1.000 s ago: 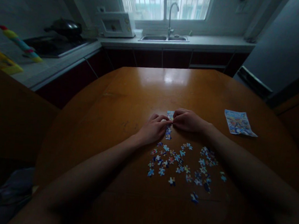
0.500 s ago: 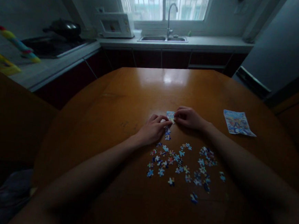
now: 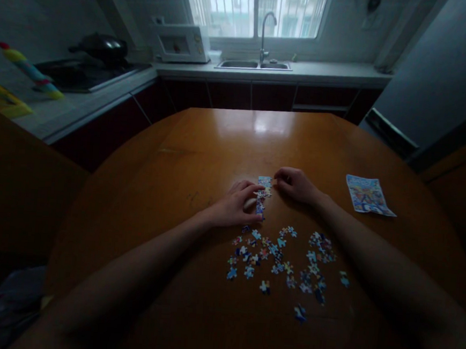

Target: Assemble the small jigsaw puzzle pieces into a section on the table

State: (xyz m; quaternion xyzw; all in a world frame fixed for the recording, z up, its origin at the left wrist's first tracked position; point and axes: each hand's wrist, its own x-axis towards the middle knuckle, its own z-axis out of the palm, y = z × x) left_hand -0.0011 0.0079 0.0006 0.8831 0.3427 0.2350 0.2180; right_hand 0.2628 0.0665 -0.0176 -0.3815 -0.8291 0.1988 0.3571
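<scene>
A narrow joined strip of jigsaw puzzle (image 3: 263,182) lies on the wooden table, running away from me. My left hand (image 3: 236,204) rests at its left side, thumb and forefinger spread well apart. The forefinger touches the middle of the strip and the thumb its near end, hiding parts of it. Just off the strip's right edge is my right hand (image 3: 294,185), its fingers curled together. Whatever is between those fingertips is too small to make out. Closer to me lie many loose puzzle pieces (image 3: 278,256), scattered in two loose clusters.
A creased printed picture sheet (image 3: 369,195) lies on the right of the table (image 3: 203,140). Beyond the table's far edge, a counter carries a sink (image 3: 237,64), a microwave (image 3: 181,43) and a stove with a dark pan (image 3: 101,47). A fridge (image 3: 430,77) stands at right.
My left thumb has moved down to the strip's near end, spreading away from the forefinger. My right hand has drawn slightly right, off the strip. The view has tilted a little.
</scene>
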